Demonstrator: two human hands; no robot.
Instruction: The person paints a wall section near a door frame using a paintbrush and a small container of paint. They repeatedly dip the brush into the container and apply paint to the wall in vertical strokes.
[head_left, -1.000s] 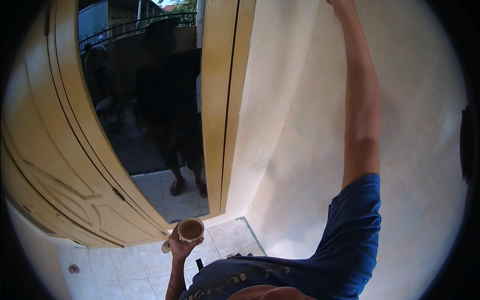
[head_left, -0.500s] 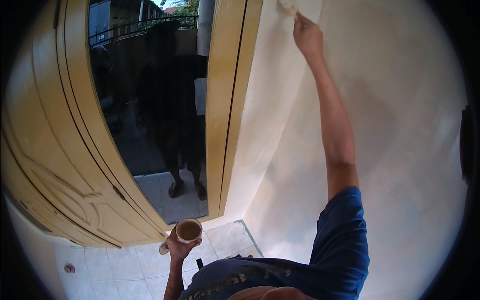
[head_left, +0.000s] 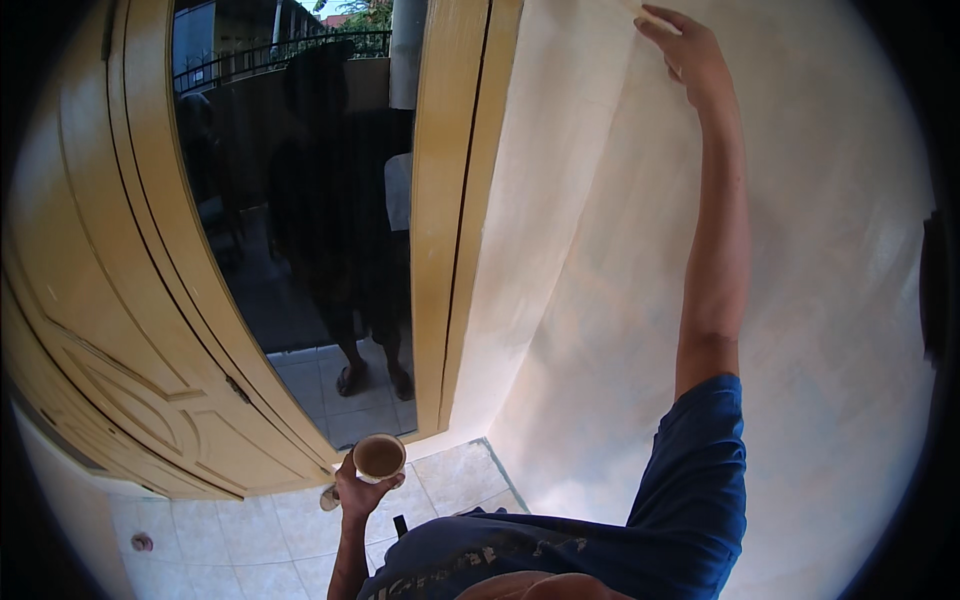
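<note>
My right hand (head_left: pixel 696 62) is raised high at the top of the view, close to the corner where two cream wall faces meet. Its fingers pinch the handle of a paintbrush (head_left: pixel 654 16); the bristle end lies past the upper edge. Low in the picture, my left hand (head_left: pixel 358 492) is wrapped round a cup (head_left: pixel 380 457) held upright. Light brown liquid fills part of it.
The cream wall (head_left: pixel 830 300) rises along my right. To the left stand a tall dark glass pane (head_left: pixel 320 230) in a yellow-brown frame and a wooden door (head_left: pixel 110 270). Pale tiles (head_left: pixel 255 530) cover the floor, with a small reddish object (head_left: pixel 142 542) on them. A dark object (head_left: pixel 932 290) sits at the right rim.
My right hand has moved right with the paintbrush, from the narrow wall strip toward the corner, and the bristles have left the view. My left hand and the cup have hardly moved.
</note>
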